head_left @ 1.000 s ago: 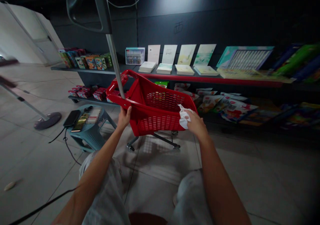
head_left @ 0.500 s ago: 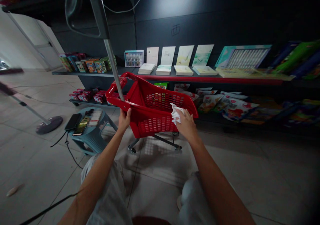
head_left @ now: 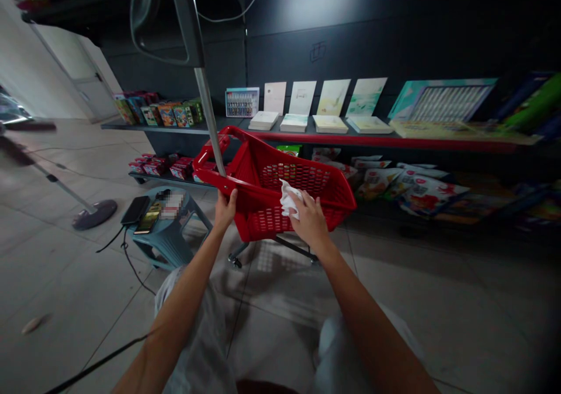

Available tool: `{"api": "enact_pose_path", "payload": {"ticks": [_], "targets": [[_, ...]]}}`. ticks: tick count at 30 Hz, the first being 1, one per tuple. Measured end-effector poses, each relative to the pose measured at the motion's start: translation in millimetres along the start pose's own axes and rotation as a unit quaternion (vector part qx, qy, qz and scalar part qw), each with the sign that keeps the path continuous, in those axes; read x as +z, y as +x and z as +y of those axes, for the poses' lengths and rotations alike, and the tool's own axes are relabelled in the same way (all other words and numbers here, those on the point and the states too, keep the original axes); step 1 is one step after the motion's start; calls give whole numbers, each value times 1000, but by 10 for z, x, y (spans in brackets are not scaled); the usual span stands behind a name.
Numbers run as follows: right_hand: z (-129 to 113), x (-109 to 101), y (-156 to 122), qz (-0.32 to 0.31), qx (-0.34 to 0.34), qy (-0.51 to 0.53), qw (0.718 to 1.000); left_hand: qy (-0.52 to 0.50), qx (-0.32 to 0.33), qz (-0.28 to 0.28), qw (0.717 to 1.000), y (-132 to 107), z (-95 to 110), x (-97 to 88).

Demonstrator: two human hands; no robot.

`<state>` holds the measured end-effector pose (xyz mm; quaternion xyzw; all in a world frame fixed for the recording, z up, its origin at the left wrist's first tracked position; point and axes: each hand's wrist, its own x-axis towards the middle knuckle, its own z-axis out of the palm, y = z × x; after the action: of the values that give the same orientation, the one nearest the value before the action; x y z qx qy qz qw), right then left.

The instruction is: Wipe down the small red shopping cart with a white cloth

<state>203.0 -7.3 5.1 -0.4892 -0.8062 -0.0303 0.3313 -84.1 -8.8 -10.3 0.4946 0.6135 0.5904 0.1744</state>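
Note:
A small red plastic shopping cart (head_left: 263, 221) on wheels stands on the tiled floor in front of me. My left hand (head_left: 225, 208) grips its near left rim, fingers closed round the edge. Over the near rim at the middle, my right hand (head_left: 309, 221) presses a crumpled white cloth (head_left: 289, 198) against the cart's top edge, fingers closed on it. A metal pole (head_left: 210, 122) rises just behind the cart's left rim. My legs in light trousers show below.
Dark shelves (head_left: 350, 134) behind the cart carry books, paint sets and packets. A blue plastic stool (head_left: 169, 239) at the left holds two phones with a cable. A floor stand base (head_left: 94, 214) sits further left. Tiled floor spreads to the left and right.
My right hand with the white cloth has slid left along the cart's near rim, from the right corner toward the middle. My left hand has stayed on the rim.

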Motion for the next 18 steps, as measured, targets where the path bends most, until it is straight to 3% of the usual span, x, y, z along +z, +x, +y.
{"api": "enact_pose_path", "payload": {"ticks": [11, 18], "targets": [[1007, -508, -115, -57, 207, -23, 976, 41, -24, -18, 999, 30, 14, -83], [1061, -439, -212, -24, 186, -21, 982, 82, -25, -25, 996, -66, 17, -96]]}}
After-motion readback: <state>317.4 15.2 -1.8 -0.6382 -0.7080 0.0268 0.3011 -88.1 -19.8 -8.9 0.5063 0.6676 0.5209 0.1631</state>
